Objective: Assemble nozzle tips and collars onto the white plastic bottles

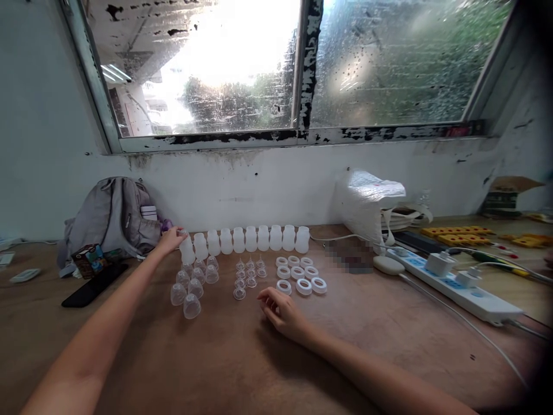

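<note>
Right hand (283, 311), lower centre, near white rings (304, 292): grip half-curled, can't tell if fingertips meet. Clear domes (192, 306) left of centre. Left hand (173, 238) at top of leftmost bottle (187, 255), mid-left; clamping unclear. Bottle row (251, 241) mid-frame, contents unreadable.

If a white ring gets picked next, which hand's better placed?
Probably the right hand: it's just beside the white rings. The left hand is farther away, at the leftmost frosted bottle in the row.

Carton (89, 260): print cannot be read.
Power strip (451, 283): no marking can be read.
Bottles (251, 238): no text is seen.
</note>
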A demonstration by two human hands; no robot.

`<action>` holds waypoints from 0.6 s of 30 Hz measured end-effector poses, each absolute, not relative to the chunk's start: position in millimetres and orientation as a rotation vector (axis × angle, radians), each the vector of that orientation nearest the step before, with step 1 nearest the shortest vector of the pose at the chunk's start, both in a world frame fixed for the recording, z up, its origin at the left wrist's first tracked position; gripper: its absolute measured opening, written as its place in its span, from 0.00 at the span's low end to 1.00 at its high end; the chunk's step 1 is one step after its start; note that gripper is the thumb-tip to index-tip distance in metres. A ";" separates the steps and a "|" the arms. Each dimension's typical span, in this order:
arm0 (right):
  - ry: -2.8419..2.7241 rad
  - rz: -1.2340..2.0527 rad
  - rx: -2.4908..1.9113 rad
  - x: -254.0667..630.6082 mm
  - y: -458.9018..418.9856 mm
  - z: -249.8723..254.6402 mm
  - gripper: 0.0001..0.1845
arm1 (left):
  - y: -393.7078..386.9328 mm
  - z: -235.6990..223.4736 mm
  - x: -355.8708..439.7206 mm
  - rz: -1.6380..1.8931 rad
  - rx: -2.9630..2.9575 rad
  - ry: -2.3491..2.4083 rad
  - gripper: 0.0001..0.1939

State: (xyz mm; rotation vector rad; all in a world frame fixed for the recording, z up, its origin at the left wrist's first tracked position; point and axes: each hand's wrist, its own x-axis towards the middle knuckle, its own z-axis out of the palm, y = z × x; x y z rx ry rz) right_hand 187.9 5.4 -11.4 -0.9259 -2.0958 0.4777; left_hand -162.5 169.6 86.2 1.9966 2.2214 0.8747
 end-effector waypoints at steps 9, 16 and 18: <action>-2.123 0.436 -0.922 187.1 4.4 -9.5 0.11 | 164.8 79.7 -158.6 0.829 2.096 2.254 0.25; -2.136 0.376 -0.954 190.7 8.4 -9.3 0.10 | 137.5 83.1 -134.6 1.053 2.273 2.266 0.26; -2.141 0.305 -1.022 193.6 11.1 -6.4 0.09 | 118.7 86.3 -116.1 1.072 2.480 2.121 0.20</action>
